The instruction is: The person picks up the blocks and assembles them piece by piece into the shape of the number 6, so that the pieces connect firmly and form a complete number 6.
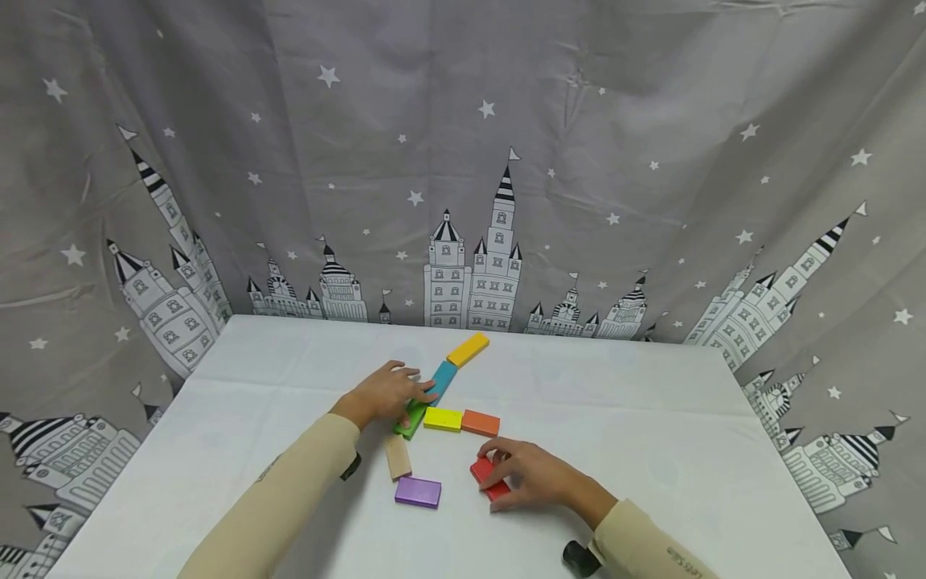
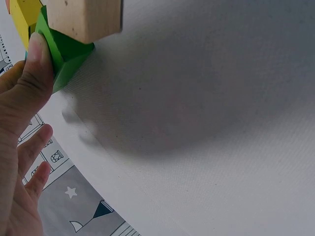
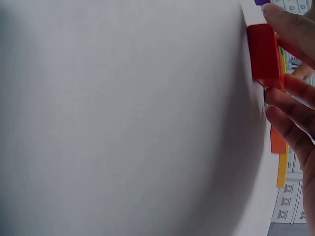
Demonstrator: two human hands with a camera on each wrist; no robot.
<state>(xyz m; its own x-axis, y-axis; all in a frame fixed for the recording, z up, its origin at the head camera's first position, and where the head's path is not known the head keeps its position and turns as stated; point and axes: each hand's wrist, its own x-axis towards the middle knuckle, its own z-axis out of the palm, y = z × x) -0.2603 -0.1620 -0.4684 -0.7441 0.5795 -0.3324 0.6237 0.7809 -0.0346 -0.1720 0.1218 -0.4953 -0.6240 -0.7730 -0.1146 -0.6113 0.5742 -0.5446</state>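
My left hand [image 1: 387, 392] pinches a green block [image 1: 412, 418], thumb at its near end and index finger by the joint with a blue block [image 1: 441, 381]. In the left wrist view the thumb lies on the green block [image 2: 66, 54], and the other fingers are spread. My right hand [image 1: 538, 474] grips a red block [image 1: 492, 476] between thumb and fingers, low over the white table. The right wrist view shows the red block [image 3: 265, 54] end-on, with fingertips at its lower corner. Beside the green block lie a yellow block [image 1: 443, 419] and an orange block [image 1: 481, 423], end to end.
An amber block [image 1: 468, 350] continues the slanted row beyond the blue one. Nearer me lie a plain wooden block [image 1: 398, 457] and a purple block [image 1: 418, 492]. The white table [image 1: 637, 418] ends at a grey curtain [image 1: 579, 161] printed with castles and stars.
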